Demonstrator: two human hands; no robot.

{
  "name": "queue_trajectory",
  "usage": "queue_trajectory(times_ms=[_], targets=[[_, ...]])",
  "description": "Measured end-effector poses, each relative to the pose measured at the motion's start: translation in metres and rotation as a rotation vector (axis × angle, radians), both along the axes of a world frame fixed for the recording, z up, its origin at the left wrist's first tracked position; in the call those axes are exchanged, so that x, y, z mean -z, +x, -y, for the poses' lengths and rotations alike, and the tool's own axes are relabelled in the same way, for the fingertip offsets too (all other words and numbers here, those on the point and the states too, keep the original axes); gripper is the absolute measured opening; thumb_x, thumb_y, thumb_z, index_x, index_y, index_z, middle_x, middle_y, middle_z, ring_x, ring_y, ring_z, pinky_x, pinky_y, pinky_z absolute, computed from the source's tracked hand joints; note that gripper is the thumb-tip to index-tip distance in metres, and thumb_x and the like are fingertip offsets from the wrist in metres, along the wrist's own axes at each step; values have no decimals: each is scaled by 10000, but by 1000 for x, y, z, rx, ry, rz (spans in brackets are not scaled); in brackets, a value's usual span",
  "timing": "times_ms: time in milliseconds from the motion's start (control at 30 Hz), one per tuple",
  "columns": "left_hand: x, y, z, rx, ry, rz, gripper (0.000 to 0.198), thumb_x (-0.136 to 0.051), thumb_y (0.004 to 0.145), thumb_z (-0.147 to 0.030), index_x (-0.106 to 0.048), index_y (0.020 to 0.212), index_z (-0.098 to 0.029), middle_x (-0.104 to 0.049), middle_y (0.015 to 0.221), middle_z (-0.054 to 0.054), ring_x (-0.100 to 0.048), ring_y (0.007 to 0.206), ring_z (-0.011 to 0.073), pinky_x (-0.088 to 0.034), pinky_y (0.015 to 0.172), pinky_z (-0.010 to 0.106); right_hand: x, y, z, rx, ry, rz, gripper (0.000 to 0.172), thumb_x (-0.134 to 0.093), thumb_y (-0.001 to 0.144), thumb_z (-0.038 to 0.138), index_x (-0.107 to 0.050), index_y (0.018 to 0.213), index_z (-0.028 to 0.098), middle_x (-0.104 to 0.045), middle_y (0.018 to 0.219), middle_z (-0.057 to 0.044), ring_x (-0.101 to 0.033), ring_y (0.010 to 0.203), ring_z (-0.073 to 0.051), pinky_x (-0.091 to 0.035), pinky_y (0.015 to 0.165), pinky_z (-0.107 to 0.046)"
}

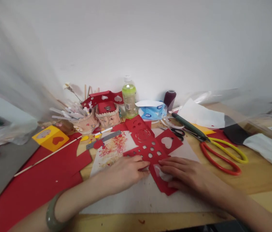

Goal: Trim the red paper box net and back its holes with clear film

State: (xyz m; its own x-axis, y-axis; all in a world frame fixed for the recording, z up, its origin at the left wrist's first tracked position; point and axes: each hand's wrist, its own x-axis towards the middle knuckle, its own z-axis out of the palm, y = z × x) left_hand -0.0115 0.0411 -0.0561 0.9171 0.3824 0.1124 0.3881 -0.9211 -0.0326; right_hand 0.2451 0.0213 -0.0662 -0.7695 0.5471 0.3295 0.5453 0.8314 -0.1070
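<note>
Left hand [126, 172]: lay flat, fingers loosely spread and gripping nothing, tips pressing the near left edge of the red cut-out card [155, 144].
Right hand [186, 174]: flat too, holding nothing, resting on the card's near flap. Both hands were about equally close.
Card: on the white mat [138, 196], running away from my fingertips, tilted leftward. It was punched with round holes, a heart and a spiral.
Right of card: red-and-yellow scissors [205, 140].
Behind card: green bottle [129, 96].

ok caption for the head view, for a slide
Left hand and right hand press a red cut-out card flat, big scissors nearby
</note>
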Motion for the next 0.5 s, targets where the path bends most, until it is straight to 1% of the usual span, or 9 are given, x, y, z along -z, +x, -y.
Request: queue_trajectory(times_ms=[100, 233, 300, 400, 500], targets=[[3, 1, 1, 4, 6, 7, 236, -395, 936, -195, -630, 950, -171, -642, 1056, 46, -578, 887, 150, -494, 699, 249, 4, 0, -5, -35, -65, 80, 314, -541, 876, 274, -604, 1161, 158, -617, 1189, -103, -574, 1092, -231, -516, 887, -373], [11, 2, 2, 12, 68, 43, 260, -371, 931, -157, -631, 941, -142, -664, 986, 60, -599, 830, 146, -505, 672, 242, 0, 3, -10, -31, -117, 142, 323, -503, 890, 229, -582, 1202, 200, -572, 1233, -125, -561, 1097, -257, -527, 849, -411], [14, 2, 3, 14, 108, 75, 278, -355, 925, -137, -633, 927, -135, -673, 936, 61, -606, 777, 139, -508, 647, 237, -4, 2, -12, -18, -148, 143, 314, -450, 911, 217, -584, 1195, 222, -580, 1194, -121, -585, 1042, -240, -542, 806, -391], [16, 3, 4, -33, 149, 136, 300, -333, 917, -117, -630, 885, -132, -670, 854, 56, -591, 660, 123, -494, 559, 229, -6, 1, -12, -30, -151, 123, 319, -378, 939, 233, -599, 1168, 219, -613, 1100, -113, -606, 971, -223, -555, 750, -363], [14, 7, 4, -55, 168, 160, 268, -355, 908, -127, -610, 989, -143, -661, 911, 44, -569, 613, 129, -459, 470, 247, -1, 3, -11, -34, -109, 97, 341, -349, 947, 232, -584, 1193, 215, -625, 1099, -104, -596, 988, -220, -554, 759, -359]])
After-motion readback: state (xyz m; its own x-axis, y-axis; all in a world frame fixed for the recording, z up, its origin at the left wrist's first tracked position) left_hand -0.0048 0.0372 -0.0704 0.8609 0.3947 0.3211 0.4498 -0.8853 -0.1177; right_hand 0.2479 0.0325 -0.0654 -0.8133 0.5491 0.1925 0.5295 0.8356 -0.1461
